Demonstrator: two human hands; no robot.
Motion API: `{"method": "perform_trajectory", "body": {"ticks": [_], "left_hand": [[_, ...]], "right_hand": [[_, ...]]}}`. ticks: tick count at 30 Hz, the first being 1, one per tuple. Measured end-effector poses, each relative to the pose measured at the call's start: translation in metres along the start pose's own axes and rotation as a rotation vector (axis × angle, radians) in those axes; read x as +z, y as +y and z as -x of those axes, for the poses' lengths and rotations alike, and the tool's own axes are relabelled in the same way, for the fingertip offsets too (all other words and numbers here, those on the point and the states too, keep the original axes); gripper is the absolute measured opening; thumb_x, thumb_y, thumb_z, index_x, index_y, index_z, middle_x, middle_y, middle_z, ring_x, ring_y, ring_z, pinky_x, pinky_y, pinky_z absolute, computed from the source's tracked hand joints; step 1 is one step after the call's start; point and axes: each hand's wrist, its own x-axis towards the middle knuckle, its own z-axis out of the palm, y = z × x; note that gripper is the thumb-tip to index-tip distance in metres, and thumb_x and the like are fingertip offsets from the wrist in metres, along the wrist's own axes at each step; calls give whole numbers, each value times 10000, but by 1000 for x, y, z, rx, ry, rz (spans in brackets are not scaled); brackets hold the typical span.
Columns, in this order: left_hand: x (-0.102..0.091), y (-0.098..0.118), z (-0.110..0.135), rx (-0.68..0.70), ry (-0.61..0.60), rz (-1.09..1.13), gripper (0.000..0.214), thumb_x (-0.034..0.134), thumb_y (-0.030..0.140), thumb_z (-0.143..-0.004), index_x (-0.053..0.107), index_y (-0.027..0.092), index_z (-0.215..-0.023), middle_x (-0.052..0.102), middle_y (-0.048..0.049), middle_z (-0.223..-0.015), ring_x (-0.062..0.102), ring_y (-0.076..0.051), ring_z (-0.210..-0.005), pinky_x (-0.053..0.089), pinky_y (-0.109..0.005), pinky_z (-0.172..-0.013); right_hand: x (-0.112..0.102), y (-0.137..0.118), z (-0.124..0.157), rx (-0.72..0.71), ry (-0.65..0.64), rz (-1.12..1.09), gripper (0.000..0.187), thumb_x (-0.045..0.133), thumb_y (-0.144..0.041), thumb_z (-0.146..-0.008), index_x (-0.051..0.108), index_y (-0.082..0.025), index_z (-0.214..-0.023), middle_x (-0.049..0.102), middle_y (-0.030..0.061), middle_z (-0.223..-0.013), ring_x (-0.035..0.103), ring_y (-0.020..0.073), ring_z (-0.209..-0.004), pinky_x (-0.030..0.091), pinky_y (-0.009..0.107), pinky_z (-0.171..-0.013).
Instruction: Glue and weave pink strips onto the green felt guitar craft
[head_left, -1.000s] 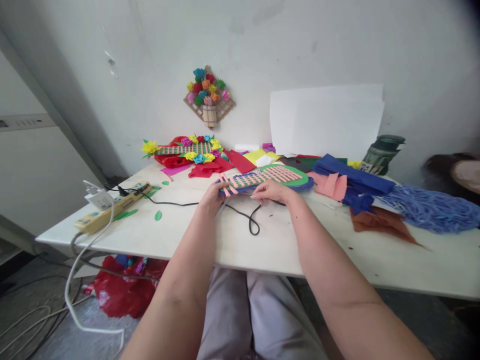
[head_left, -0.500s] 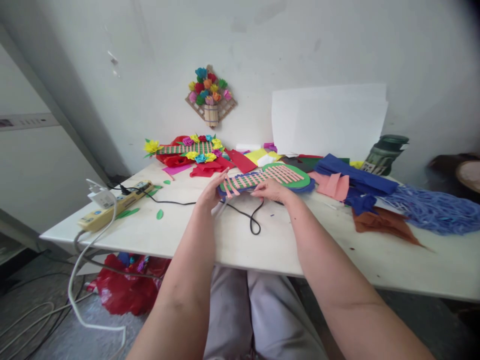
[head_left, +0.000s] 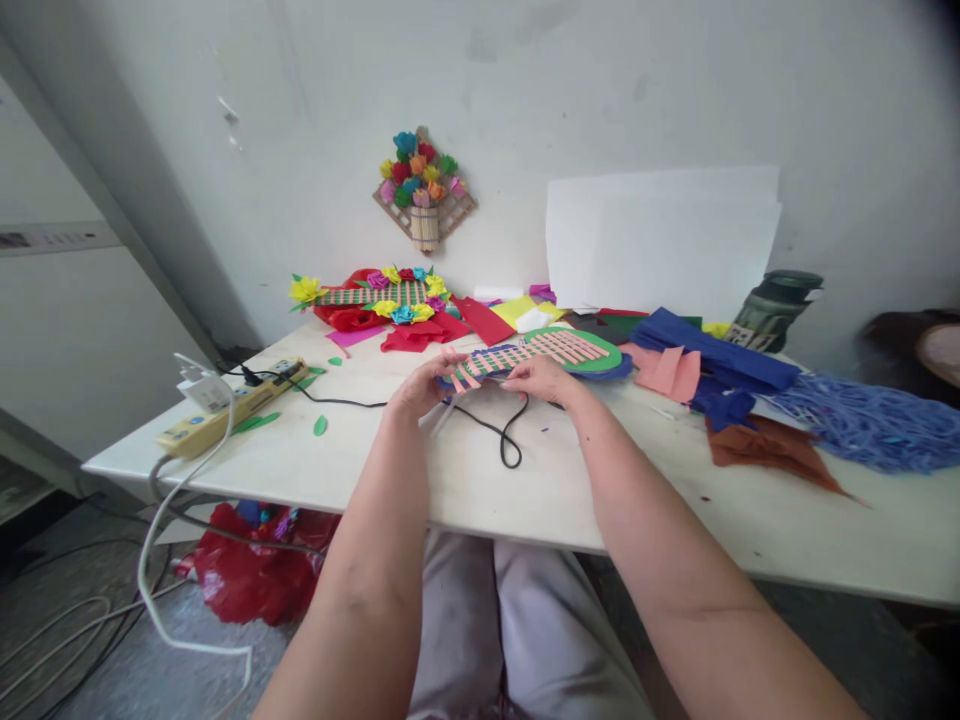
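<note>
A flat paddle-shaped craft piece (head_left: 613, 355), green with a blue layer beneath, lies in front of me with pink paper strips woven across it. My left hand (head_left: 421, 386) grips its narrow left end, where loose strip ends stick out near the fingers. Along the front edge of the narrow part, my right hand (head_left: 541, 380) is closed in a pinch on the piece, thumb and fingertips together. Under the hands a black cord (head_left: 504, 440) runs over the table and loops in front.
A finished flower-trimmed woven piece (head_left: 367, 297) lies at the back left. At left is a power strip (head_left: 225, 408) with a white charger. Right are blue folded paper (head_left: 705, 350), pink paper (head_left: 671, 375), blue shreds (head_left: 870, 415), brown paper (head_left: 772, 450) and a dark bottle (head_left: 776, 310).
My left hand's fingers have lowered and closed in over the strip ends at the narrow end. My right hand has stayed in nearly the same place.
</note>
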Motion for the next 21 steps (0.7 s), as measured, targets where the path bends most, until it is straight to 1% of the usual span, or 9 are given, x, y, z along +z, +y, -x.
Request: {"method": "perform_trajectory", "body": {"ticks": [3,6,8,11,13,16,21], "left_hand": [[-2,-2,0,-2,-30,-51,427,547,42,-600,626,126,-1011,682,-97,-855,655,-173,-667,507,-238,-589],[-3,-2,1,-18,-43,-102,427,566,43,-609,613,122,-1026,686,-103,-789,650,-171,-619,494,-233,-558],[-2,-2,1,-21,-48,-110,422,570,50,-611,612,118,-1026,687,-108,-790,645,-167,-602,495,-239,-558],[-2,-1,2,-25,-37,-104,417,566,52,-606,614,112,-1016,689,-115,-808,650,-174,-617,506,-260,-588],[-2,-1,1,-29,-23,-114,423,559,49,-600,608,105,-1017,690,-115,-783,649,-172,-603,500,-249,-569],[-1,-2,0,-30,-13,-139,438,547,48,-597,590,94,-1030,687,-105,-751,642,-163,-581,489,-233,-540],[0,-2,0,-28,1,-152,436,541,51,-598,577,91,-1030,679,-86,-754,638,-148,-591,499,-243,-571]], "right_hand": [[1,1,-1,6,8,17,235,620,-406,-687,716,-193,-706,610,-11,-502,463,101,-480,317,227,-501],[3,2,-2,9,31,43,224,631,-409,-679,719,-204,-704,612,-15,-502,482,106,-485,326,230,-510],[3,3,-3,10,50,55,212,645,-404,-669,721,-211,-708,615,-18,-505,496,110,-493,334,234,-517],[4,2,-4,15,59,61,211,659,-405,-664,728,-220,-739,628,-18,-522,519,119,-511,348,240,-529],[4,1,-4,22,67,77,214,665,-401,-663,731,-227,-768,639,-19,-538,542,126,-538,361,241,-543],[5,-2,-4,24,90,130,202,669,-390,-664,730,-243,-787,659,-27,-568,577,133,-595,380,235,-572],[6,-5,-4,10,137,224,218,661,-408,-674,733,-252,-809,685,-24,-620,608,142,-662,391,234,-599]]}}
